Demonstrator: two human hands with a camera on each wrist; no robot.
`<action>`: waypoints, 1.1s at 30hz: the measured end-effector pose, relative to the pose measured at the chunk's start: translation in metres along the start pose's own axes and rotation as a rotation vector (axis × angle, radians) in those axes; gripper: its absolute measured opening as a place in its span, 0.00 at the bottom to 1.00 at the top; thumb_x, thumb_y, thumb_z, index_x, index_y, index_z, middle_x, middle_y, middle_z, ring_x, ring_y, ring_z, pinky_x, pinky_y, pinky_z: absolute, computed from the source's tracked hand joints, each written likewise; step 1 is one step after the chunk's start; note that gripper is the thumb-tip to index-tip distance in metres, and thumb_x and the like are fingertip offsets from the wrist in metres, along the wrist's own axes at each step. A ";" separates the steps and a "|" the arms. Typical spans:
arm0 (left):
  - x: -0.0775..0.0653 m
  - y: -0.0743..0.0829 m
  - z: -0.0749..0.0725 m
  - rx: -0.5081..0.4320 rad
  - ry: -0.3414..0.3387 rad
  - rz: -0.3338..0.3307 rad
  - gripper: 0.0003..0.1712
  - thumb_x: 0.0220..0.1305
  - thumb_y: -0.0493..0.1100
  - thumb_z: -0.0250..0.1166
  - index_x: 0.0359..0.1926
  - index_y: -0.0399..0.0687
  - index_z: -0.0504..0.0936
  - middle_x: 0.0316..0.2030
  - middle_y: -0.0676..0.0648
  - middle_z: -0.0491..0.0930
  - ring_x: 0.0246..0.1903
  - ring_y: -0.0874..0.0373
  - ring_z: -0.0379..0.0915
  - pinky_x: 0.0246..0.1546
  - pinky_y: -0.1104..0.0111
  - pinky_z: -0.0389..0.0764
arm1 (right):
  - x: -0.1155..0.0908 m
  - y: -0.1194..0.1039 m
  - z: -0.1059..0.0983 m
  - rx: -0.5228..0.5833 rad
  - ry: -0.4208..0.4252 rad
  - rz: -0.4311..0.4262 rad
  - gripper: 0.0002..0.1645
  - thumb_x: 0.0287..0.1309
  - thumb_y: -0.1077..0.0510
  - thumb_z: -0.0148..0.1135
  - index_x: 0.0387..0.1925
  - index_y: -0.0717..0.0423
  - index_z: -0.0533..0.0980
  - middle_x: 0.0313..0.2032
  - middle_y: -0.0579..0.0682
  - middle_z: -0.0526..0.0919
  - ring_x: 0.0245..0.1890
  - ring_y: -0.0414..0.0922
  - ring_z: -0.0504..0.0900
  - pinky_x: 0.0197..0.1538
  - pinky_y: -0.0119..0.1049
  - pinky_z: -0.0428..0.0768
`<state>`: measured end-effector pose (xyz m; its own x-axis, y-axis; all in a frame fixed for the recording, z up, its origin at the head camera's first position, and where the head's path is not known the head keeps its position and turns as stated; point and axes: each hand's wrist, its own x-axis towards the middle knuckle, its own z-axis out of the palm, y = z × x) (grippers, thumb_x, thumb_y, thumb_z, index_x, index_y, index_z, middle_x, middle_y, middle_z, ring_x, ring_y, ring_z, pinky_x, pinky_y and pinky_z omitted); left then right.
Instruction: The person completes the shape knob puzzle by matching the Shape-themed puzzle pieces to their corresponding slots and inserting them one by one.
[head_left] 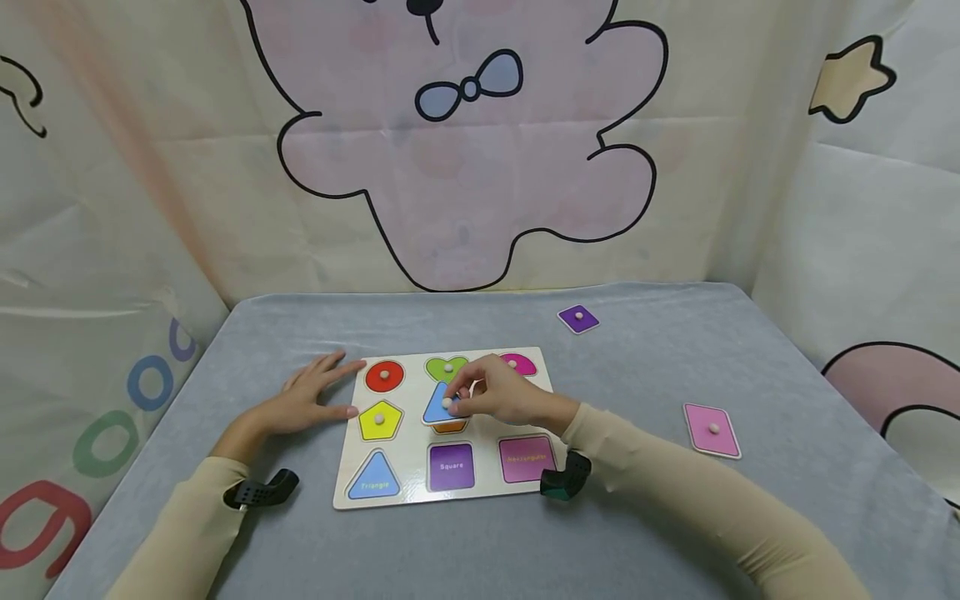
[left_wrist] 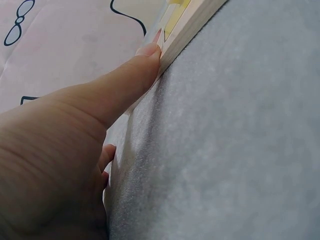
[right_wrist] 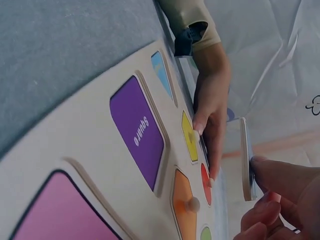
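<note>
A white wooden shape-puzzle board (head_left: 487, 467) lies flat on the table. Straight fingers of my left hand (head_left: 311, 396) touch its left edge, the index at the upper corner and the thumb beside the yellow pentagon (head_left: 378, 421). My right hand (head_left: 504, 393) pinches the knob of a blue triangle piece (head_left: 437, 402). In the right wrist view this triangle piece (right_wrist: 245, 160) is raised above the board, seen edge-on. From the head it overlaps the orange piece (head_left: 450, 428) and the green heart (head_left: 442, 365). Printed recesses for triangle (head_left: 375, 477), square (head_left: 452, 465) and rectangle (head_left: 527, 458) line the near row.
A purple knobbed piece (head_left: 578, 319) lies on the grey cloth beyond the board, and a pink rectangle piece (head_left: 712, 431) lies to its right. The red circle (head_left: 384, 376) and pink rounded piece (head_left: 519, 363) sit in the far row. A printed curtain hangs behind the table.
</note>
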<state>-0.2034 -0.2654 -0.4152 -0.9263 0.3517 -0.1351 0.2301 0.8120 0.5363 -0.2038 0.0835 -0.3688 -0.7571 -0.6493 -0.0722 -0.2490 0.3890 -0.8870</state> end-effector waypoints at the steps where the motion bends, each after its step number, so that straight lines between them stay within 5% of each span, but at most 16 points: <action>1: 0.000 0.000 0.000 -0.001 0.000 -0.001 0.50 0.58 0.63 0.70 0.77 0.56 0.61 0.79 0.32 0.44 0.77 0.26 0.33 0.69 0.26 0.34 | 0.000 -0.001 0.002 0.004 -0.007 0.001 0.08 0.60 0.62 0.71 0.41 0.61 0.85 0.30 0.45 0.74 0.26 0.40 0.69 0.28 0.27 0.65; 33: 0.003 -0.001 0.000 -0.002 -0.013 -0.012 0.50 0.58 0.64 0.69 0.78 0.59 0.60 0.79 0.32 0.43 0.77 0.27 0.33 0.69 0.26 0.33 | 0.004 -0.010 0.052 0.065 -0.075 -0.022 0.08 0.59 0.60 0.72 0.40 0.58 0.86 0.28 0.45 0.75 0.34 0.37 0.73 0.31 0.24 0.69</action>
<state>-0.2065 -0.2656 -0.4159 -0.9249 0.3483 -0.1525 0.2186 0.8152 0.5363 -0.1730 0.0431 -0.3836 -0.7038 -0.7053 -0.0845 -0.2231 0.3324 -0.9164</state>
